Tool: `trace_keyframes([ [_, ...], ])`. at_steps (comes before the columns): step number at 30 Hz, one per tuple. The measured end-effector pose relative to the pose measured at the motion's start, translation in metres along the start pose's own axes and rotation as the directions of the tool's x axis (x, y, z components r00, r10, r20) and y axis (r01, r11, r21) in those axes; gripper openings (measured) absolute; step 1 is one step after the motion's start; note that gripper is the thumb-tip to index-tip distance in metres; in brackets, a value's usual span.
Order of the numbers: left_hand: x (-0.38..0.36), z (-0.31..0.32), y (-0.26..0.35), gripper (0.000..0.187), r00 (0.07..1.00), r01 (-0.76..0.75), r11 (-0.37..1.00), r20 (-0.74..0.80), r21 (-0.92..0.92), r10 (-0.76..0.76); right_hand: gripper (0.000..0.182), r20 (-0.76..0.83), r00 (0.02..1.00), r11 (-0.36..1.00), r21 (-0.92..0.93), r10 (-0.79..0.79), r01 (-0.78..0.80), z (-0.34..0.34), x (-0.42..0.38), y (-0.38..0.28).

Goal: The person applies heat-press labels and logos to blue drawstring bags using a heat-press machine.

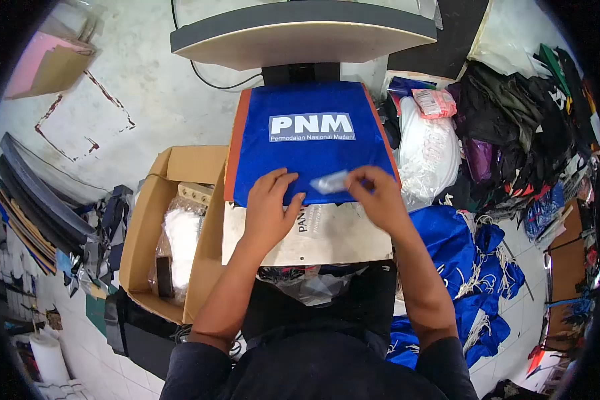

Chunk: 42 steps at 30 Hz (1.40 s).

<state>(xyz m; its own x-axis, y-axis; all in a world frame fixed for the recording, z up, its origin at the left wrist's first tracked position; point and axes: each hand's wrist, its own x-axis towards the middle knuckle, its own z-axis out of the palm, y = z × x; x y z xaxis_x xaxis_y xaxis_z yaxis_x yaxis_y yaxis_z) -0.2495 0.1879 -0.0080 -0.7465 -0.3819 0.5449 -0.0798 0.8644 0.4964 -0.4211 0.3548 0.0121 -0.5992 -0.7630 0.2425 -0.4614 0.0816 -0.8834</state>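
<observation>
A blue cloth (307, 163) with a white "PNM" print (312, 127) lies spread over a pale board (347, 240). On the cloth's lower left part rests my left hand (272, 203), its fingers apart and nothing in them. My right hand (377, 197) is over the lower right part, thumb and fingers pinched on a small translucent sheet (330, 183), which is smeared by motion. Orange strips (237, 150) show along both sides of the cloth.
A curved grey-edged press plate (307, 40) stands behind the board. At left is a cardboard box (140, 247) with white bundles. On the right are a white stack in plastic (427, 150), dark cloth (513, 113) and blue drawstring bags (447, 247).
</observation>
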Motion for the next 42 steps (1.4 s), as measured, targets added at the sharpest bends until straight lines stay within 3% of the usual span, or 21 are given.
trace_keyframes([
  [1,-0.002,0.004,-0.005,0.040,0.998,-0.053,0.981,-0.012,0.188,0.056,0.014,-0.072,0.996,0.999,-0.018,0.043,-0.044,-0.002,0.012,0.004],
  [2,-0.008,0.008,-0.005,0.043,0.999,-0.023,0.981,0.047,0.195,0.014,0.014,-0.070,0.997,0.999,-0.018,0.040,-0.041,-0.003,0.024,0.006],
  [4,-0.017,0.013,-0.001,0.042,0.998,-0.020,0.970,0.055,0.243,0.006,0.017,-0.044,0.969,0.970,0.015,0.244,-0.244,0.000,0.042,0.012],
  [8,-0.021,0.016,-0.001,0.043,0.998,0.003,0.965,0.064,0.263,-0.021,0.026,-0.060,0.986,0.971,-0.171,0.159,-0.167,0.024,0.055,0.029],
  [10,-0.022,0.017,-0.001,0.043,0.998,0.019,0.965,0.049,0.263,-0.034,0.036,-0.143,0.978,0.898,-0.395,0.150,-0.196,0.033,0.048,0.011],
  [17,-0.006,0.014,0.009,0.044,0.995,0.071,0.951,0.046,0.300,-0.089,0.037,-0.142,0.984,0.901,-0.403,0.109,-0.158,0.044,0.040,0.011],
  [19,-0.002,0.015,0.010,0.044,0.995,0.077,0.943,0.037,0.323,-0.094,0.035,-0.133,0.991,0.914,-0.400,0.015,-0.067,0.044,0.039,0.010],
  [23,0.001,0.018,0.008,0.042,0.993,0.087,0.927,0.037,0.364,-0.108,0.026,-0.237,0.970,0.909,-0.414,-0.050,-0.054,0.028,0.033,0.021],
  [26,0.000,0.018,0.007,0.043,0.995,0.081,0.929,0.026,0.360,-0.096,0.019,-0.163,0.974,0.869,-0.490,-0.158,0.059,0.018,0.022,0.031],
  [28,0.001,0.019,0.006,0.043,0.995,0.079,0.931,0.024,0.357,-0.094,0.019,-0.037,0.945,0.776,-0.582,-0.325,0.244,0.016,0.013,0.023],
  [34,0.002,0.020,0.006,0.043,0.994,0.090,0.924,0.029,0.373,-0.109,0.023,0.049,0.930,0.713,-0.627,-0.364,0.312,0.023,0.012,0.020],
  [42,-0.001,0.020,0.003,0.046,0.997,0.066,0.936,0.023,0.344,-0.079,0.021,0.083,0.928,0.739,-0.582,-0.362,0.340,0.018,0.018,0.029],
])
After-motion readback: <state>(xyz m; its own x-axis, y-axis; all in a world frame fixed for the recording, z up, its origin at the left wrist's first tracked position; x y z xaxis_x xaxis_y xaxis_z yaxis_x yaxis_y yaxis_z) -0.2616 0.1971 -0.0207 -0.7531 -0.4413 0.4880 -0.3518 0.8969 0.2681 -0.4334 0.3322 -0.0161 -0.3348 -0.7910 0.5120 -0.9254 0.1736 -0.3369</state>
